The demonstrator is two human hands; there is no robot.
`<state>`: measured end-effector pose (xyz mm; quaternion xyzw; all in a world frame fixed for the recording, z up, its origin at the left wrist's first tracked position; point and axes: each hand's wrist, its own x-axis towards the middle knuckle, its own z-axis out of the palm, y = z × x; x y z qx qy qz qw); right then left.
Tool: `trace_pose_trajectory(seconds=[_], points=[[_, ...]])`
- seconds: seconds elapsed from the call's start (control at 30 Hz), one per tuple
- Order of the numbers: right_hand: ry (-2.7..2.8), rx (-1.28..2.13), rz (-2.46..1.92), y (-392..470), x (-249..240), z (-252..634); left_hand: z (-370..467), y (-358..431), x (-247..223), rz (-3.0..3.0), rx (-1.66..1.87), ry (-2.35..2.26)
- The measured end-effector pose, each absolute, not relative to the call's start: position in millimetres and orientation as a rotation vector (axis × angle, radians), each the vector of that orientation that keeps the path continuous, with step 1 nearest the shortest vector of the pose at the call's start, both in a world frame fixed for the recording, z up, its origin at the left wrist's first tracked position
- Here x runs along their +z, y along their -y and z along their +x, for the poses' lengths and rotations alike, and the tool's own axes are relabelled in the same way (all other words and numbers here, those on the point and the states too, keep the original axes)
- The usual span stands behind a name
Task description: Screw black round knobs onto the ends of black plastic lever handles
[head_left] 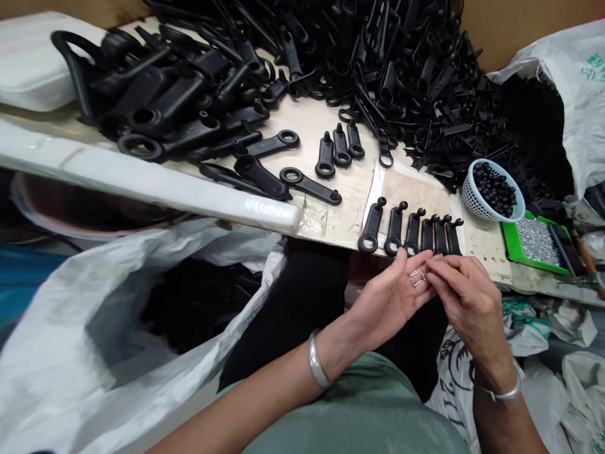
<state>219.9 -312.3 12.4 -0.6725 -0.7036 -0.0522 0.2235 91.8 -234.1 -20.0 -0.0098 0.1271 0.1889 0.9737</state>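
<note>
Pins [416, 278] on your left hand [394, 299], six crank arms [374, 224] beyond

Your pale worktable [309, 123] runs before a brown backing [501, 28], with a heap of black plastic parts [378, 53] across its far side. The pins are slim and silvery, lying on your upturned left hand, its fingers nearly straight; your right hand [472, 306] has thumb and fingertips pinched together on one. The black crank arms, ringed at one end and knobbed at the other, line the near edge. Rightward, a pale basket [467, 192] holds black balls [494, 189]; beside it, a green tray [513, 246] holds small silvery pieces [541, 241].
</note>
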Motion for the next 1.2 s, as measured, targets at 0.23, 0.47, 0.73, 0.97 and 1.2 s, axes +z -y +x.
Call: trace_pose_trajectory(seconds=[0.23, 0.47, 0.73, 0.97, 1.2], points=[[1.895, 0.057, -1.825, 309, 16, 222, 91, 232, -29, -0.064, 0.392, -0.233], [1.708, 0.047, -1.807, 251, 31, 231, 90, 230, -36, -0.019, 0.381, -0.126], [1.798, -0.017, -1.825, 192, 14, 245, 81, 224, -33, -0.037, 0.377, -0.159], [1.883, -0.055, -1.875, 192, 14, 247, 81, 222, -34, -0.045, 0.384, -0.119], [1.935, -0.046, -1.840, 237, 37, 239, 79, 220, -29, -0.055, 0.402, -0.152]])
